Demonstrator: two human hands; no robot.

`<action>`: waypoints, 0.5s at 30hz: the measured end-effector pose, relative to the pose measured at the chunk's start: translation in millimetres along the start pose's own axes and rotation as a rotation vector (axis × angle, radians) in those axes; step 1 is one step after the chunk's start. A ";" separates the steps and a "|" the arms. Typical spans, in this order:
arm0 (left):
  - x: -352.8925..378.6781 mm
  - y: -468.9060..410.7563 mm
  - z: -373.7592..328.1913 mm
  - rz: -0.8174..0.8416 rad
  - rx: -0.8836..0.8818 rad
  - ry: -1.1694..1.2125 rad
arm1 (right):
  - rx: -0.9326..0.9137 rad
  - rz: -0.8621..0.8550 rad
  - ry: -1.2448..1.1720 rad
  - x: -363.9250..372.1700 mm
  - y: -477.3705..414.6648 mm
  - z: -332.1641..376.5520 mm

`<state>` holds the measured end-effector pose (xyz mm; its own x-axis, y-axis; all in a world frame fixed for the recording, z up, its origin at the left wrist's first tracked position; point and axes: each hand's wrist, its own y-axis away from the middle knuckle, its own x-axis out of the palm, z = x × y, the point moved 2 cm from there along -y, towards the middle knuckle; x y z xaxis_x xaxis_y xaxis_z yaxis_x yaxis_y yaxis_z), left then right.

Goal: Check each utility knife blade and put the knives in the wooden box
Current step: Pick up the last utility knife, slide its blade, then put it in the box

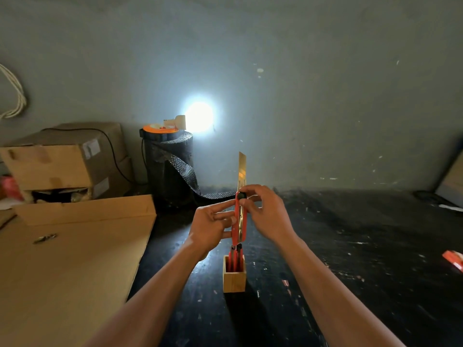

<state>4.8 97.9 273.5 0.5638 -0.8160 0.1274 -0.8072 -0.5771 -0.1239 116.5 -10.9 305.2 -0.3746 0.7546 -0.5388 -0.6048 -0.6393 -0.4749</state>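
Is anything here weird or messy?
Yes. A red knife lies alone far right on the black table, away from the wooden box. The held knife has its blade pushed far out.

We see a bare grey wall (300, 71) lit by one bright lamp (199, 116). Below it lies a scuffed black surface (350, 246), with cardboard boxes (62, 159), flat cardboard (62, 271) and a dark mesh roll (170, 166) at left.
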 end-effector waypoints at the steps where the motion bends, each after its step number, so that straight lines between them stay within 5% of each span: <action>1: 0.3 0.3 0.3 0.001 -0.002 0.002 | 0.003 0.003 -0.002 0.1 0.7 -0.2; 15: -3.5 -4.9 -6.1 -0.030 0.020 -0.006 | 0.089 0.092 -0.063 7.8 13.2 -3.2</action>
<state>5.7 103.8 279.7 0.5887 -0.7986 0.1250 -0.7863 -0.6016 -0.1403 107.8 -14.0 292.5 -0.4732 0.7031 -0.5308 -0.6248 -0.6926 -0.3605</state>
